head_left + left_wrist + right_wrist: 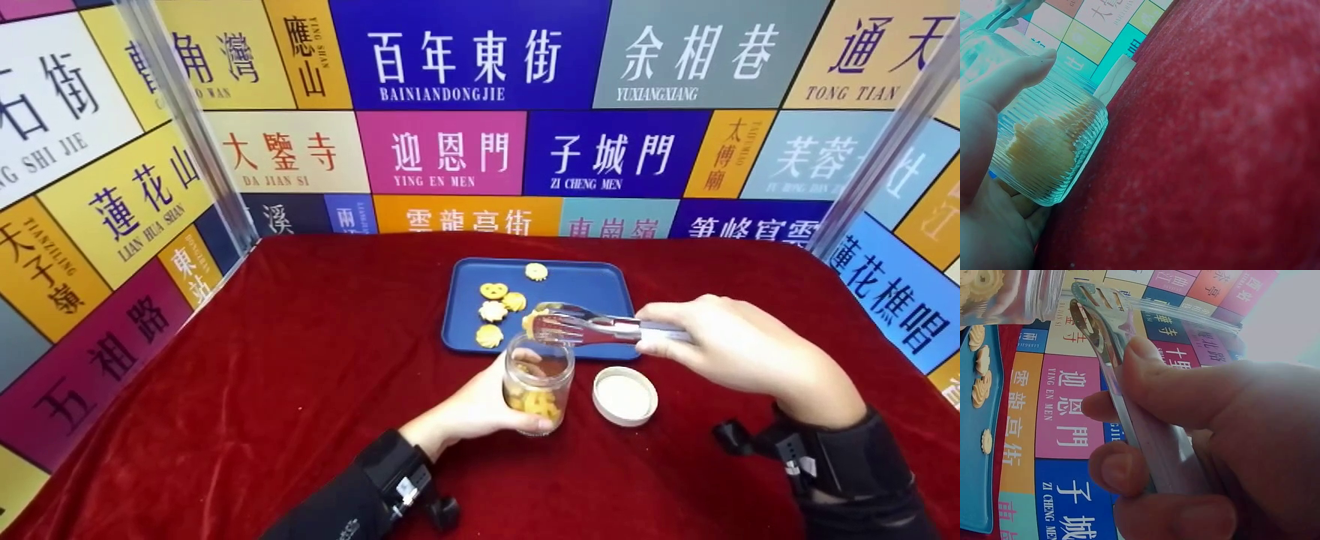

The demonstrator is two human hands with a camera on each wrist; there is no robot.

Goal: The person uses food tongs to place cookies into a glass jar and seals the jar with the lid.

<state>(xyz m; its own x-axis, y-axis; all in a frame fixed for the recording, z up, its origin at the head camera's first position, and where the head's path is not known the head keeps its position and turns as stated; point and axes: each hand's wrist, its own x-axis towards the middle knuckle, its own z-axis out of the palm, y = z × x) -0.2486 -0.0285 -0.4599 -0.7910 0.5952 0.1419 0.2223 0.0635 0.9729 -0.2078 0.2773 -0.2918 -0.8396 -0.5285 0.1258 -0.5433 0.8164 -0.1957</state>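
Observation:
My left hand (469, 409) grips a clear glass jar (561, 379), its thumb across the front. Ribbed glass shows in the left wrist view, with yellow cookies (1041, 149) at the bottom. My right hand (731, 345) holds metal tongs (607, 326) by their handles, thumb on one side and fingers on the other. The tongs' slotted tips are over the jar's mouth. At those tips a cookie (529, 324) shows in the head view; the right wrist view shows none between the tips (1098, 304).
Behind the jar lies a blue tray (592, 281) with several cookies (493, 311) on it. A round, pale lid (625, 396) lies right of the jar on the red cloth (337, 337). Sign-patterned panels (442, 150) stand at the back and sides.

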